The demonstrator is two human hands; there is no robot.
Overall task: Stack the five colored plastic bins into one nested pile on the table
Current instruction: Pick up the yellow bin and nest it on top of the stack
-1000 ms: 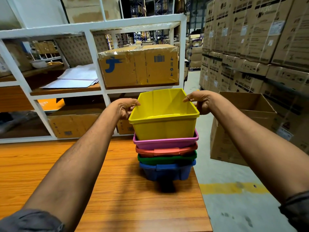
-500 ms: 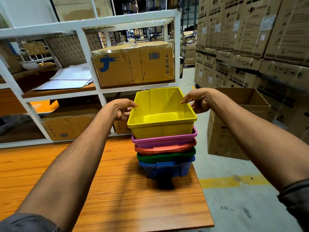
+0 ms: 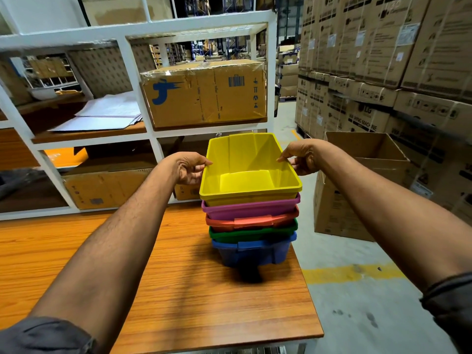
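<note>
A nested pile of bins stands near the right edge of the wooden table (image 3: pixel 153 290). From the bottom it goes blue bin (image 3: pixel 252 252), green bin (image 3: pixel 251 232), red bin (image 3: pixel 251 221), purple bin (image 3: pixel 250 208), and the yellow bin (image 3: pixel 245 175) on top, sunk deep into the purple one. My left hand (image 3: pixel 189 167) pinches the yellow bin's left rim. My right hand (image 3: pixel 298 157) pinches its right rim. Both arms reach forward over the table.
A white shelf rack (image 3: pixel 143 72) stands behind the table, holding a cardboard box (image 3: pixel 204 95) and papers (image 3: pixel 107 113). An open carton (image 3: pixel 357 180) sits on the floor to the right. Stacked cartons (image 3: pixel 383 60) line the right wall. A yellow floor line (image 3: pixel 352 273) runs beside the table.
The yellow bin has come down into the purple bin; far less of its wall shows above the pile now. Both hands have kept their hold on its rims.
</note>
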